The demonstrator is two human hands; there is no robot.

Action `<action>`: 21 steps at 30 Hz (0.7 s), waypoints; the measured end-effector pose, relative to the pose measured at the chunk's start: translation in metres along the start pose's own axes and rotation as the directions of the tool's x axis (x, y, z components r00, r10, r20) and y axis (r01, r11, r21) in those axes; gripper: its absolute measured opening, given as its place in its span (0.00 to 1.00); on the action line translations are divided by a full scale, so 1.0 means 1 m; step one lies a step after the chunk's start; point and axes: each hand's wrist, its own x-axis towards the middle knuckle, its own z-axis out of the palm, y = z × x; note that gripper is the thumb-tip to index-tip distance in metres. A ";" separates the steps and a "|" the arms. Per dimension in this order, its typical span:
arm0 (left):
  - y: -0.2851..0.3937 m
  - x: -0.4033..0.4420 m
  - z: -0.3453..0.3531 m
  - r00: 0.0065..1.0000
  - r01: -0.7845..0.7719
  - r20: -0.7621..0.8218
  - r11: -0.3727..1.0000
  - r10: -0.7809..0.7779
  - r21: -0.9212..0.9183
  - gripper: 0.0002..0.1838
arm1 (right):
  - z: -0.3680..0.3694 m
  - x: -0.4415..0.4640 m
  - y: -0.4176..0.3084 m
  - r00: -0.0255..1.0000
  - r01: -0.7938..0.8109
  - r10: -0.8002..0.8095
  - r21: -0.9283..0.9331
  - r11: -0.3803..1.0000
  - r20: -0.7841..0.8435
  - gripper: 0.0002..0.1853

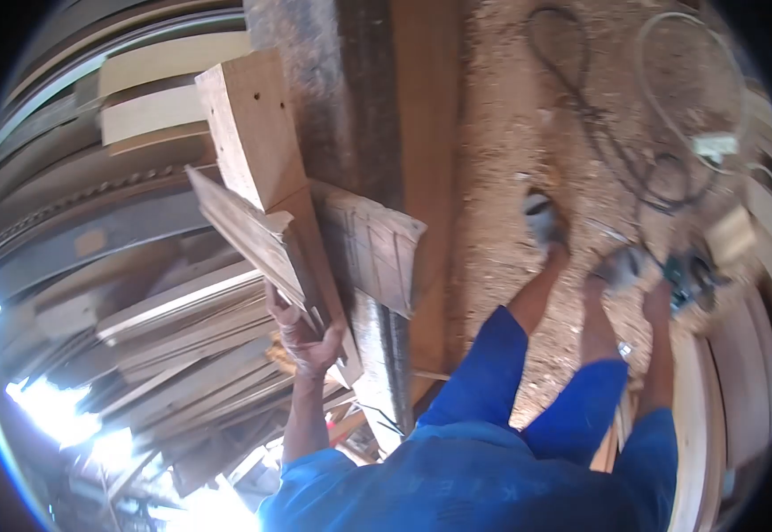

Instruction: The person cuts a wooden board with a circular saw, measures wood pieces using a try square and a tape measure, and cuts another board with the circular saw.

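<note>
Sawdust covers the floor under the person's two feet, and stacked boards fill the left side of the view. A long, dark beam runs beside a reddish-brown plank. Next to the beam is a squared wooden post (two small dark holes show near its top end), with a grooved board on one side and a narrow board slanting along the other. On the floor lie a looped dark cable and a white cord. The left hand holds the post's lower end, thumb and fingers parted around the wood. The right hand is beside a green tool; its finger position is too unclear to tell.
</note>
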 end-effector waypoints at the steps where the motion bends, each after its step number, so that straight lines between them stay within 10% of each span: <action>1: 0.001 0.000 0.002 0.999 0.040 0.008 0.999 -0.040 -0.018 0.43 | 0.014 0.012 0.012 1.000 -0.016 0.016 -0.026 1.000 -0.019 0.38; 9: -0.003 -0.026 -0.013 0.957 0.289 -0.001 0.950 -0.291 -0.117 0.51 | 0.040 0.065 0.030 0.988 -0.138 0.139 0.015 0.990 -0.070 0.21; 15: 0.004 0.000 0.006 0.999 0.035 -0.005 0.994 -0.036 -0.101 0.44 | -0.046 0.007 0.046 0.989 0.008 -0.006 0.011 1.000 -0.150 0.16; 21: -0.005 0.003 -0.002 0.990 -0.126 -0.047 0.977 0.136 0.172 0.41 | -0.230 -0.115 -0.045 0.984 0.149 -0.097 0.383 0.911 -0.152 0.20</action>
